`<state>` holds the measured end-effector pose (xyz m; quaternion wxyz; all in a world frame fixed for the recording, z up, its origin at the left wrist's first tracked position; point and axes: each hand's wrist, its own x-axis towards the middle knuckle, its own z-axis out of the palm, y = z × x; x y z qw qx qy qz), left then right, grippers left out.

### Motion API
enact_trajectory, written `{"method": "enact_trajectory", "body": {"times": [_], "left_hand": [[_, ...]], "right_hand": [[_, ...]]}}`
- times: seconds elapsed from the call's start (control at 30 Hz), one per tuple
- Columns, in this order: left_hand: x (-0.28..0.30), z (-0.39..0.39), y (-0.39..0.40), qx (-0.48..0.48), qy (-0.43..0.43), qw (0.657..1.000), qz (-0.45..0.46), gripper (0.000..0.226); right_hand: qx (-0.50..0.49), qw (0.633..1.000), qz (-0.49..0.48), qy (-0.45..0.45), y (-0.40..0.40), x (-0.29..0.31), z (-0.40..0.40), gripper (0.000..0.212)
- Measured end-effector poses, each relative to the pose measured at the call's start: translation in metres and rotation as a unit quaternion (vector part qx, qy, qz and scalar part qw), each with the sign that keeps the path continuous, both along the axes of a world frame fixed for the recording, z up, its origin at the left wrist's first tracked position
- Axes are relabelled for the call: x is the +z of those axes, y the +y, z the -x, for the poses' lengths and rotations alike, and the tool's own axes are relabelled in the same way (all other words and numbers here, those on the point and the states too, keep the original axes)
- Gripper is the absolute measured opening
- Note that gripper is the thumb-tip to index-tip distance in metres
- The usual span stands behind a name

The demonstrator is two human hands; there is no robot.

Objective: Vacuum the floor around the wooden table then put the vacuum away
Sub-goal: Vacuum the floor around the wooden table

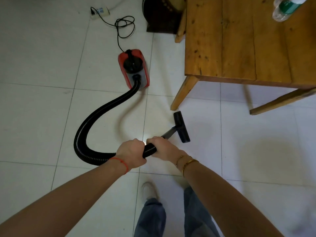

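The red vacuum (134,68) is seen standing on the white tiled floor (42,69), left of the wooden counter (239,40) and apart from its near leg (183,94). From its front a black ribbed hose (95,120) is led out in a wide curve across the tiles and up to the hands. The hose end is clasped by the left grip (130,152), fingers wrapped round it, and the right grip (164,148) is clamped on it just ahead, the two almost touching. Beyond the right grip a dark tube (168,133) is angled down to the black floor nozzle (181,127), which is set on the tiles just short of the counter's leg. A black cord (123,28) is looped behind the vacuum and run to a power strip (100,12). A plastic bottle (287,8) is seen on the counter's far corner.
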<state>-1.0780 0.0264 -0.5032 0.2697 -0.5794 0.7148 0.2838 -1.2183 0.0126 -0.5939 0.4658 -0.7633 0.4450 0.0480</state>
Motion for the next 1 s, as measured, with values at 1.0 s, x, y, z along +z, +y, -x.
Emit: {"method": "enact_trajectory", "body": {"times": [1.0], "left_hand": [[-0.028,0.246,-0.081,-0.120,0.017,0.993,0.009,0.022]], "right_hand": [[-0.192,0.981,0.040,0.013,-0.038,-0.036,0.247,0.018]]}}
